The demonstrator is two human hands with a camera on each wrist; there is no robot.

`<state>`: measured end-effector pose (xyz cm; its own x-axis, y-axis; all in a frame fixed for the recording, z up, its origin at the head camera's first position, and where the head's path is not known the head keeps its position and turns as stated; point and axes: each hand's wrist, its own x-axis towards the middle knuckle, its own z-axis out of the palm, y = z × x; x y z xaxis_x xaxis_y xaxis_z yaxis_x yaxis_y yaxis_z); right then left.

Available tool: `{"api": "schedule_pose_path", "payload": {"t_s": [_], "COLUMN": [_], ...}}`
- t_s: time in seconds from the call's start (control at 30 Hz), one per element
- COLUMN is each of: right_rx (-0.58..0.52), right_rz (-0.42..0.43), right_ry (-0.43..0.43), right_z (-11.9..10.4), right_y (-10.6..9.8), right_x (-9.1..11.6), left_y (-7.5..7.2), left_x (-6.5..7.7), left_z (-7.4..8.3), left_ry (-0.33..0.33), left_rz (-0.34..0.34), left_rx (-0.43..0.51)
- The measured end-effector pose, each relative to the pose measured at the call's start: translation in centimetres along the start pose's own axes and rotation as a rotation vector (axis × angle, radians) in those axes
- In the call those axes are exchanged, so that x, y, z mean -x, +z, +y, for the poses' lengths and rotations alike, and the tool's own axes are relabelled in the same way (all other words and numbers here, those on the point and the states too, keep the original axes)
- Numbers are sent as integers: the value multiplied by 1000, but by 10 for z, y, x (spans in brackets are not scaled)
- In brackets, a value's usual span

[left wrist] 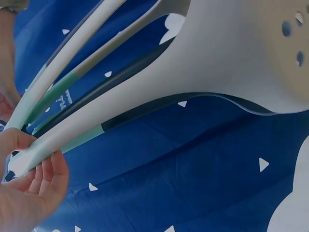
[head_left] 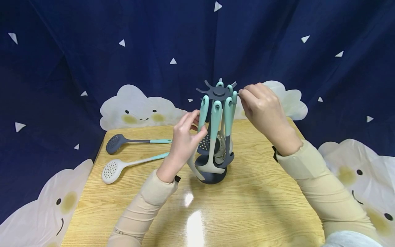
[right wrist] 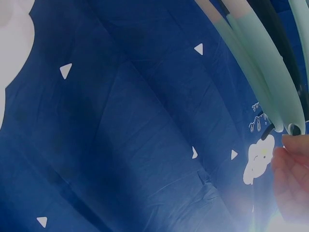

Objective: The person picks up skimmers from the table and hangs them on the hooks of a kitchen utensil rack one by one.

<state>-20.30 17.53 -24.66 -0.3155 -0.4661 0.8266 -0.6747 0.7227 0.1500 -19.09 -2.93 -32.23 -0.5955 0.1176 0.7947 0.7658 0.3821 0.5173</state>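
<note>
A dark rotating utensil rack point(head_left: 219, 92) stands on the table with several teal-handled utensils hanging from its hooks. My left hand point(head_left: 185, 135) pinches the teal handle of a white slotted utensil point(left wrist: 145, 92) hanging on the rack's left side; its holed head shows large in the left wrist view. At the rack's right, my right hand point(head_left: 262, 103) pinches the tip of a hook, right beside the top of a hanging teal handle point(right wrist: 270, 63). Between the hands hang a white utensil point(head_left: 215, 137) with a wide flat end and a dark utensil point(head_left: 228, 147).
On the wooden table point(head_left: 262, 206), left of the rack, lie a dark skimmer point(head_left: 115, 143) and a white skimmer point(head_left: 111, 171), both with teal handles. The rack's dark round base point(head_left: 213, 177) sits below the hanging heads. A blue curtain point(head_left: 172, 31) with clouds and triangles surrounds the table.
</note>
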Motion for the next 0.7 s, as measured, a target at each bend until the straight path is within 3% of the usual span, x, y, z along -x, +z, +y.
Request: {"api": "schedule_pose_path", "payload": {"t_s": [0.27,0.7], "right_rx": [22,-4], "right_rz": [-33,15], "right_ry": [-8,12], "right_z": [1,-1], "right_y": [-1,1], "right_x": [0,0], "left_y": [3,4], "left_x": [1,3], "left_z": [-1,-4], "left_ry": [0,-7], "left_rz": [23,46], "left_rx": [15,51]}}
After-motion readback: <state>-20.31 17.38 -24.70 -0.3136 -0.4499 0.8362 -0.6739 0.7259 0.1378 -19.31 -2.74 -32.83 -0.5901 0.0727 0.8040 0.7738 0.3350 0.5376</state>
